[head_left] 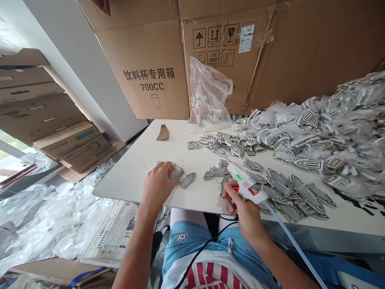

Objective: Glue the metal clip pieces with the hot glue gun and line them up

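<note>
My right hand point(240, 202) is wrapped round a white glue gun point(245, 182) with orange parts; a long glue stick point(293, 241) runs out of its back. The gun's nozzle points up and left, above loose grey metal pieces. My left hand point(161, 182) has its fingers curled over small grey metal pieces point(176, 172) at the left of the table; whether it grips one is hidden. Just right of its fingertips lies another grey metal piece point(188, 180). A heap of similar pieces point(288, 192) lies beside and beyond the glue gun.
Plastic-wrapped pieces point(325, 124) pile up at the table's right. Large cardboard boxes point(150, 52) stand behind the white table point(129, 160), with a clear plastic bag point(207, 92) before them. A brown scrap point(163, 132) lies at the back left. A black cable point(198, 253) crosses my lap.
</note>
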### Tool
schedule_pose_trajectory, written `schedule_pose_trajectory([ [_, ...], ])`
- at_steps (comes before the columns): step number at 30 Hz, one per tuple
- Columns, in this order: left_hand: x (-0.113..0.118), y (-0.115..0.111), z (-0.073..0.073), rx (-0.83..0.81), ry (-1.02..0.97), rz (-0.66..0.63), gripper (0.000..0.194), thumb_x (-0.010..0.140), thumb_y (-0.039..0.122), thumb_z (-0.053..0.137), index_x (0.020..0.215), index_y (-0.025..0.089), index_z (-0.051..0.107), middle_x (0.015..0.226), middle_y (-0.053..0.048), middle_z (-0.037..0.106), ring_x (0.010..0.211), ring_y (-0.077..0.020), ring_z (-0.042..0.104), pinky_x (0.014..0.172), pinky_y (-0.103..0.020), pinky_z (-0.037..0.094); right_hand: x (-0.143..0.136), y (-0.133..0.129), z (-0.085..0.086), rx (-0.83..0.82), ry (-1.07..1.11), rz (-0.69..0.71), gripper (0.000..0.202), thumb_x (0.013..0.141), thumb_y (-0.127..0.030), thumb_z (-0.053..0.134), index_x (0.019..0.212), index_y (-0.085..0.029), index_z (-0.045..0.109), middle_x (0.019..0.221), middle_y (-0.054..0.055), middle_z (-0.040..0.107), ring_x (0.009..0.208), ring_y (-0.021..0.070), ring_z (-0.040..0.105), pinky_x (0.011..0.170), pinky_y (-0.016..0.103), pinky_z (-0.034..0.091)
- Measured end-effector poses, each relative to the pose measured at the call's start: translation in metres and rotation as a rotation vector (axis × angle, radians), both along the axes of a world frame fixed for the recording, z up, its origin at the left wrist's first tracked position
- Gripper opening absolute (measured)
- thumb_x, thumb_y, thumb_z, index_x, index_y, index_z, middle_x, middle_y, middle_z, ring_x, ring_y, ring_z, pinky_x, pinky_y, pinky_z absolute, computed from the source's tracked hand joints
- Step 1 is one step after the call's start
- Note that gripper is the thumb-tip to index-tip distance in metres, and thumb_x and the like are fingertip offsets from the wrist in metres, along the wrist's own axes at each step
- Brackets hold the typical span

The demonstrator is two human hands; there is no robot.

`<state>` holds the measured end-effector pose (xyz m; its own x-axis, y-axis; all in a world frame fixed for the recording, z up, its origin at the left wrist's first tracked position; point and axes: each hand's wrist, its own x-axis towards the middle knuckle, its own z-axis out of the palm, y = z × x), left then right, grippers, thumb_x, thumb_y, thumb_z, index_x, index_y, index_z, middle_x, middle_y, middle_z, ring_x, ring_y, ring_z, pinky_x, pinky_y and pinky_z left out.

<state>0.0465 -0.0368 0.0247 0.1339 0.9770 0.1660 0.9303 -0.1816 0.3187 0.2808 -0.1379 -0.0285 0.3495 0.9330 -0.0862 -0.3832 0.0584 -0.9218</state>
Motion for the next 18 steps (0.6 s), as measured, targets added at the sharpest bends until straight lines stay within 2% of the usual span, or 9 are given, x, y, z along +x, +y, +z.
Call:
schedule_pose_trajectory([
  [18, 0.0033, -0.0015, 0.0042, -0.017, 0.029, 0.036, 0.021, 0.083, 0.025, 0.077, 0.101, 0.026, 0.067, 0.102, -0.001, 0.074, 0.09, -0.0227, 0.067, 0.072, -0.033, 0.04, 0.0005, 0.0, 0.0, -0.01, 0.023, -0.006, 0.042, 0.081, -0.055, 0.089, 0.093, -0.02, 0.069, 0.069, -0.003, 0.061, 0.044, 0.0065, 0.042, 0.043, 0.023, 0.035],
])
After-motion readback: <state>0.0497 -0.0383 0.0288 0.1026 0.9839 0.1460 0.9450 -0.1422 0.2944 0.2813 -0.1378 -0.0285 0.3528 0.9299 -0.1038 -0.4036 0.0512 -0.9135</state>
